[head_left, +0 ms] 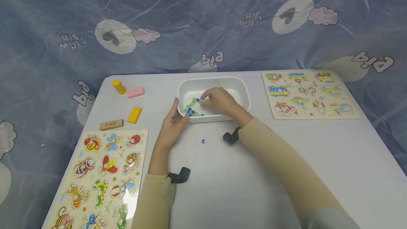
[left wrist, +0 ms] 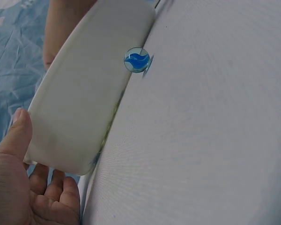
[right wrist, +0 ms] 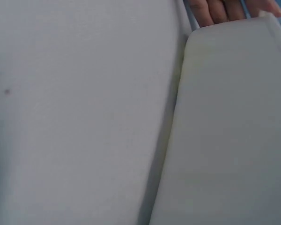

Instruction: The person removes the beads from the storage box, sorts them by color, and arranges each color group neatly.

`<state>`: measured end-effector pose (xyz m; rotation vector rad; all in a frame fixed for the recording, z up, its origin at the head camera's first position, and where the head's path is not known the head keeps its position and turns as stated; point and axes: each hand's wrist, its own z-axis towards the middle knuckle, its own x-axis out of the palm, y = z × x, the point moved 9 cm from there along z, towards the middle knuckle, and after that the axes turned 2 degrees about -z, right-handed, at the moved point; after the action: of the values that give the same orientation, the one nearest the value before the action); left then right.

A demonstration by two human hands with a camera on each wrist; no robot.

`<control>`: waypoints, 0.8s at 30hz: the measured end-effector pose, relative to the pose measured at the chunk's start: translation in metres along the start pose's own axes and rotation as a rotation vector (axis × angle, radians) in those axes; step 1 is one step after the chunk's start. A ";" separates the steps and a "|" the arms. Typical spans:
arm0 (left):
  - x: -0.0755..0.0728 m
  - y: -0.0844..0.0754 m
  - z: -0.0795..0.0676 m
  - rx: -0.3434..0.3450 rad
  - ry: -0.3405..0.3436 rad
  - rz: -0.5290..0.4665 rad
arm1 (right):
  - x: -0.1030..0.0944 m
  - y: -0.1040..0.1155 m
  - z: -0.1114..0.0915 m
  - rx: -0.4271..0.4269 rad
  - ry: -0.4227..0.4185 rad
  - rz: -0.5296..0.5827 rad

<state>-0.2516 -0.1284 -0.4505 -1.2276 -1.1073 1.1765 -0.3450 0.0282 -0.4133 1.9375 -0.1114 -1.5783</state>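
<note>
A white tray [head_left: 210, 118] stands near the table's far edge, with several green and blue marbles [head_left: 190, 110] gathered in its left part. My left hand [head_left: 171, 126] grips the tray's left end, its thumb at the rim; the left wrist view shows the fingers curled about that end. Reaching over the near rim, my right hand [head_left: 219, 100] is inside the tray, thumb and forefinger apart beside a blue marble [head_left: 198, 100]. A single clear marble with a blue swirl [head_left: 203, 141] lies on the table in front of the tray. The right wrist view shows only the tray's outer wall [right wrist: 225, 117] and left-hand fingers.
On the left lies an insect puzzle board [head_left: 105, 172]; a vehicle puzzle board [head_left: 311, 96] is at the back right. A yellow cylinder [head_left: 119, 87], pink block [head_left: 135, 92], yellow block [head_left: 134, 115] and wooden block [head_left: 111, 124] sit at the back left. A patterned blue cloth [head_left: 178, 20] hangs behind.
</note>
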 end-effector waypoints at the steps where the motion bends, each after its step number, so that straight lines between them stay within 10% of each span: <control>1: 0.000 0.000 0.000 0.002 0.000 0.003 | 0.002 0.000 0.003 0.012 0.008 -0.011; 24: -0.002 0.003 0.001 0.015 -0.004 -0.020 | 0.014 -0.005 0.017 0.068 0.011 -0.108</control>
<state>-0.2526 -0.1303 -0.4530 -1.2008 -1.1099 1.1701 -0.3583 0.0186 -0.4293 2.0348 -0.0574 -1.6526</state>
